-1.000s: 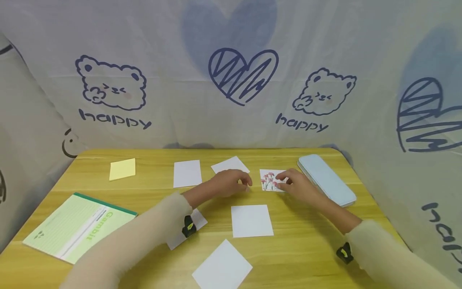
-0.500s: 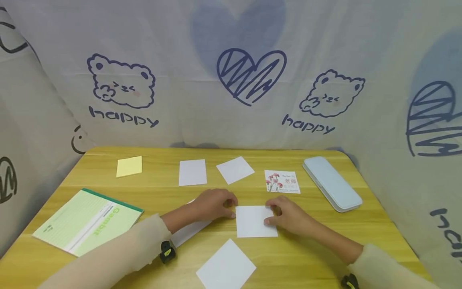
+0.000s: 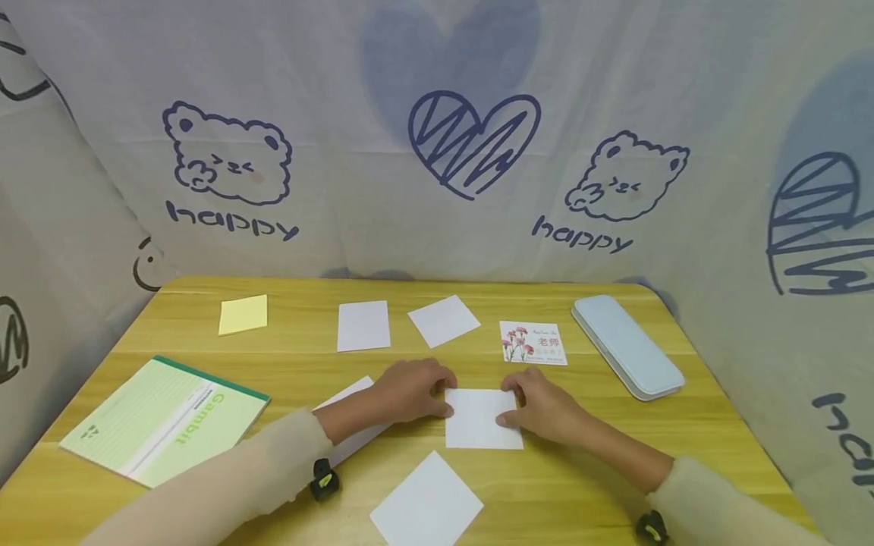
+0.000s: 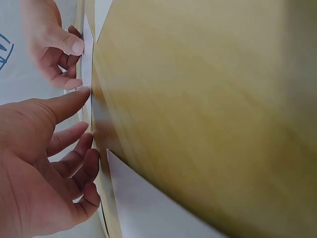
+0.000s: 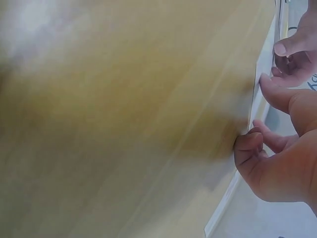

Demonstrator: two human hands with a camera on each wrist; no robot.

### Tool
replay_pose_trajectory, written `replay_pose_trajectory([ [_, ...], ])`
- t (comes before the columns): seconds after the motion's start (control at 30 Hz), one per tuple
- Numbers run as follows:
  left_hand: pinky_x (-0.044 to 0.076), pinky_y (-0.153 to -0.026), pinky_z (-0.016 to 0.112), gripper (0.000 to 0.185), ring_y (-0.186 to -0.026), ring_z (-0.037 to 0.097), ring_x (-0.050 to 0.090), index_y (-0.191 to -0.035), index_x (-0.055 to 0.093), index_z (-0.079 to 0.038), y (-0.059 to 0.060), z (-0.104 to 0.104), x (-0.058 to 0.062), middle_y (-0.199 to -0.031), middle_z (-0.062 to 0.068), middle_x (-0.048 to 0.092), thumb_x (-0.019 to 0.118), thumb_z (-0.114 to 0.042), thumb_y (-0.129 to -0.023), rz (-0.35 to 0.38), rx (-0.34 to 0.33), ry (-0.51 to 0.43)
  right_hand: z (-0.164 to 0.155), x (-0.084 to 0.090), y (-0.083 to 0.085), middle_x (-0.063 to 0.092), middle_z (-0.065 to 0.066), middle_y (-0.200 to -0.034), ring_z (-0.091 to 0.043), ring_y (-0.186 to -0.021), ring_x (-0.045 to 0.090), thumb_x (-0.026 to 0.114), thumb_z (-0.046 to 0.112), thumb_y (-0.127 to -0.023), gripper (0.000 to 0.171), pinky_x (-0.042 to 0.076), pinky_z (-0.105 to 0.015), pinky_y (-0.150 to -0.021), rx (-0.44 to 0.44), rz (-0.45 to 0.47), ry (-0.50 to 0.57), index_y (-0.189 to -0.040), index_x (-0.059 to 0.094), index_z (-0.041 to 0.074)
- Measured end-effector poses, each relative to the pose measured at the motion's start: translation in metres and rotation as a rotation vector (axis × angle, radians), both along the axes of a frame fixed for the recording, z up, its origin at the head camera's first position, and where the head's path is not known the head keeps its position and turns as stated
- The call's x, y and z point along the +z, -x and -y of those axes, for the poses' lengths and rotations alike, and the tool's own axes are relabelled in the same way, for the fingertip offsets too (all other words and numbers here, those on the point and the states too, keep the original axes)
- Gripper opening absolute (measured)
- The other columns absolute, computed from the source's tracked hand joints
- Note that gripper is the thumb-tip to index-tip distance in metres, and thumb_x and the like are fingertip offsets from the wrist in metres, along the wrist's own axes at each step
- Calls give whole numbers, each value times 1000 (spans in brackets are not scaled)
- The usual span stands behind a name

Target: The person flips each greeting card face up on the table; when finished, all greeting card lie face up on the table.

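Observation:
Flat on the table, a white card (image 3: 481,430) lies between my two hands in the head view. My left hand (image 3: 411,389) holds its left edge, thumb at the side and forefinger by the far left corner. On the other side, my right hand (image 3: 544,406) pinches the far right corner, with its thumb over the card's face. The left wrist view shows the left thumb (image 4: 79,96) on the card's thin edge (image 4: 88,64). Seen from the right wrist, the right thumb (image 5: 272,89) is on the card too. A flower-printed card (image 3: 534,353) lies face up beyond the right hand.
More white cards lie around: two at the back (image 3: 364,326), one in front (image 3: 428,497), one partly under the left forearm (image 3: 351,393). A notebook (image 3: 164,425) and yellow sticky notes (image 3: 243,315) are at left. A pale blue case (image 3: 628,346) is at right.
Both hands have come nearer from beside the flower card to the white card; the right hand left the flower card. In the last half second the left hand shifted slightly right, onto the card's edge.

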State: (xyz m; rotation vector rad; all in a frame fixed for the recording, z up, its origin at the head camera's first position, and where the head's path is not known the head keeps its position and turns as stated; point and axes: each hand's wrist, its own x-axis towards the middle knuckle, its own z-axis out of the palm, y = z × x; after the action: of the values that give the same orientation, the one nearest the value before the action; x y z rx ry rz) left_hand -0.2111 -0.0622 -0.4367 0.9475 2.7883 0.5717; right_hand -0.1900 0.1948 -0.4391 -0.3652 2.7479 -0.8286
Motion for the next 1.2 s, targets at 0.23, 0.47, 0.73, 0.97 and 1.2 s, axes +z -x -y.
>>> replay_pose_trajectory([
  [0.23,44,-71,27,34,-84,7,53,-112,67,-22,3,-6,-2,-108,-4,56,71,-41,-85,44,10,-34,-1,0,0,46,-3,-108,-17,-84,48,81,31,-76,48,42,-32,-75,-24,12,-30,-111,54,12],
  [0.47,47,-78,29,19,-89,6,56,-104,65,-23,6,-8,0,-99,-11,61,68,-32,-88,140,43,-144,1,2,-5,51,-2,-111,-18,-86,50,79,30,-78,49,44,-34,-78,-43,-13,-27,-114,51,13],
  [0.73,51,-64,30,13,-73,20,62,-107,64,-21,7,-2,16,-94,-1,59,60,-19,-95,264,122,-517,-4,23,0,59,-2,-87,-19,-72,55,58,13,-95,15,48,-27,-61,45,-142,241,-110,54,12],
  [0.97,54,-76,45,17,-76,29,64,-109,66,-19,-1,16,39,-98,7,57,63,-16,-93,353,212,-739,3,43,5,61,-7,-87,-25,-64,56,63,14,-93,16,48,-26,-53,77,-178,497,-107,60,10],
  [1.2,53,-79,48,19,-75,23,65,-111,66,-17,-11,37,43,-94,7,59,65,-18,-92,337,217,-788,20,58,-5,57,-10,-89,-16,-61,51,63,4,-90,6,43,-24,-52,120,-268,585,-96,64,6],
])
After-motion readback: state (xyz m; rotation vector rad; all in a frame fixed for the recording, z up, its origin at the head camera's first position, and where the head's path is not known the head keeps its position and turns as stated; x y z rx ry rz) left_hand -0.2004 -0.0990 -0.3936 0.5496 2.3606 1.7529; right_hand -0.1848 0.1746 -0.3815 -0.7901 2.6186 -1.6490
